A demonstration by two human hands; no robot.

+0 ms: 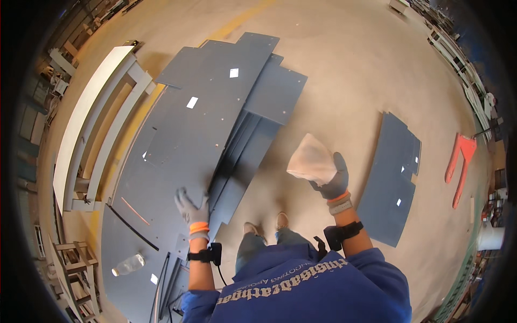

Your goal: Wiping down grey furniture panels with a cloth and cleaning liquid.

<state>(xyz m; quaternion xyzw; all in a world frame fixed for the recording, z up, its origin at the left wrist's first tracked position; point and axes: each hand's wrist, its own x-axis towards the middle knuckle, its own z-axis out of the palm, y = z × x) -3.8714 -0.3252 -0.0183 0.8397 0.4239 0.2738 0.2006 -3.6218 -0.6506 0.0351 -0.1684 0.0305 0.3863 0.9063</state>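
I have the right hand point(335, 177) in its grey glove closed on a pale, pinkish cloth point(311, 160), held up in front of the body over the floor point(344, 70); the cloth covers some of the fingers, so I can't make out the whole grip. The left hand point(189, 207), also gloved, is open with fingers and thumb spread, holding nothing, at the near part of a big dark grey panel point(188, 129). Its fingertips are blurred, and I can't tell whether they touch the surface. Other grey sheets point(280, 91) show from under the panel's right side; most of their area is hidden beneath it, as is whatever bears the stack. On the panel I see a clear bottle point(129, 265) lying on its side, a black strip point(132, 228) and a thin orange strip point(135, 210). More dark pieces point(171, 285) beside the left forearm are partly hidden by the sleeve. To the right, smaller grey panels point(383, 177) overlap, the lower one mostly covered. The dark lens rim cuts off the shelving at both edges, and I can't identify the items there.
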